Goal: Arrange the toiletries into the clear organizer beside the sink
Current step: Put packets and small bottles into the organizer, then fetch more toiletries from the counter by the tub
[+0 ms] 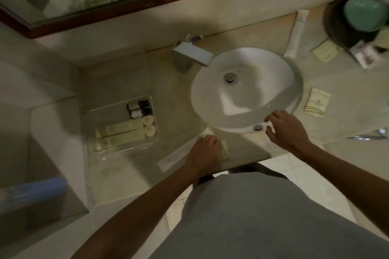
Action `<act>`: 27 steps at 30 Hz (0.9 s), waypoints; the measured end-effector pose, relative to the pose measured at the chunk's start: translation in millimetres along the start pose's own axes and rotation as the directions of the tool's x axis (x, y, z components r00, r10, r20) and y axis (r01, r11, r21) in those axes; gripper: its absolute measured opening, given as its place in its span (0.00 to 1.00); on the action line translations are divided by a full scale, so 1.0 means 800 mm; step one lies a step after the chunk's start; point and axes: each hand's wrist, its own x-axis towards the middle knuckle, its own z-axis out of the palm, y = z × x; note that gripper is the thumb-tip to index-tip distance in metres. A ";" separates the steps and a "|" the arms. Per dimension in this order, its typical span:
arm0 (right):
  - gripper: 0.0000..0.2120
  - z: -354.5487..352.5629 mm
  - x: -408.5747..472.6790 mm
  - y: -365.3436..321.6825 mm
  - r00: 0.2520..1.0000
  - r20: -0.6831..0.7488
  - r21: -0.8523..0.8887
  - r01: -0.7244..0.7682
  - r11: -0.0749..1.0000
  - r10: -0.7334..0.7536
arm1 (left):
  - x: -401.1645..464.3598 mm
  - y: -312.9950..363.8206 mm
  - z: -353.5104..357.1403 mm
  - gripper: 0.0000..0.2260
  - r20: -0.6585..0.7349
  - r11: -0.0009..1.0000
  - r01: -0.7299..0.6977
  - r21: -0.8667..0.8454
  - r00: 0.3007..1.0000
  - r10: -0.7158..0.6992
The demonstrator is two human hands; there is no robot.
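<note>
Beside the round white ceramic sink (242, 90), your left hand (205, 150) presses flat cream paper packets (223, 150) on the bench (134, 166), grip loose, right hand (286, 129) open, clear plastic organizer (122, 124) near.

Head view, steeply down over sink (246, 90)

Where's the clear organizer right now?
In the head view, the clear organizer sits on the counter left of the sink, just beyond the left hand.
</note>
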 end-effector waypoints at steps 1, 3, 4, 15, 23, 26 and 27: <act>0.11 -0.003 0.000 0.021 0.999 -0.015 0.006 -0.049 0.999 0.049 | 0.004 0.001 0.004 0.13 0.003 1.000 -0.024 0.005 1.000 0.024; 0.13 -0.010 0.002 0.067 0.990 -0.026 0.010 -0.138 0.990 0.138 | 0.005 -0.001 0.004 0.13 -0.028 0.992 -0.127 -0.011 0.992 0.127; 0.15 -0.013 0.003 0.091 0.985 -0.025 0.010 -0.171 0.985 0.172 | 0.004 -0.001 0.002 0.13 -0.072 0.988 -0.155 -0.012 0.985 0.154; 0.47 -0.011 0.047 0.284 0.934 0.339 -0.249 0.204 0.947 -0.112 | -0.030 0.028 0.029 0.26 -0.035 0.986 0.109 -0.122 0.993 -0.114; 0.35 -0.021 0.058 0.287 0.903 0.325 -0.098 0.326 0.940 -0.279 | -0.017 0.063 0.012 0.33 -0.030 0.788 0.582 -0.200 0.800 -0.599; 0.32 -0.005 0.037 0.240 0.883 0.309 -0.016 0.376 0.926 -0.353 | -0.014 0.072 0.015 0.30 0.018 0.792 0.539 -0.286 0.830 -0.558; 0.31 0.001 0.030 0.215 0.860 0.314 -0.003 0.424 0.906 -0.401 | -0.013 0.072 0.014 0.29 0.012 0.798 0.515 -0.314 0.842 -0.539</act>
